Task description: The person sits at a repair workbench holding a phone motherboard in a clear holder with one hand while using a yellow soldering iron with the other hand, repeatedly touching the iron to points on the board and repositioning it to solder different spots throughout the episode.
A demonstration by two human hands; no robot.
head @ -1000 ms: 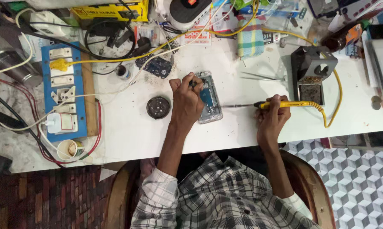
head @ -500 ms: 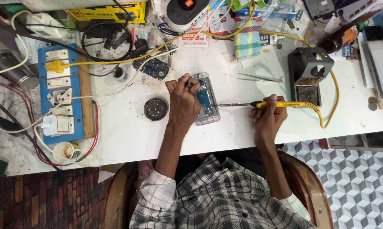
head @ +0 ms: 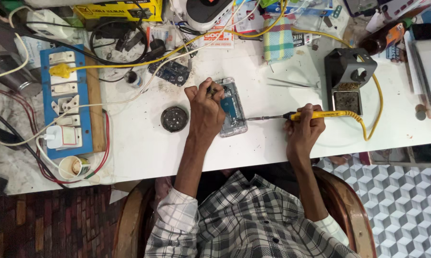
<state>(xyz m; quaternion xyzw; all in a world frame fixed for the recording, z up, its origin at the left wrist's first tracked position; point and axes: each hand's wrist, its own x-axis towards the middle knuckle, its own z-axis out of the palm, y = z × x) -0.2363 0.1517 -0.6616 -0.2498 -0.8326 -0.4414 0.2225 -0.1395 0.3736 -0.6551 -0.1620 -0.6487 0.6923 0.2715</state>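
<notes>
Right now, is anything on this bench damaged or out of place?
The phone under the left hand lies opened, insides exposed. The right hand holds a soldering iron outside its stand. Wires clutter the bench.

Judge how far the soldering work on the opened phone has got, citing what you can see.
Done: the phone lies opened on the table, its inner parts exposed. In hand: the left hand rests on the phone, and the right hand holds the yellow soldering iron, tip at the phone's right edge. Left: the phone is not yet closed; the tweezers lie unused beside the iron stand.
</notes>
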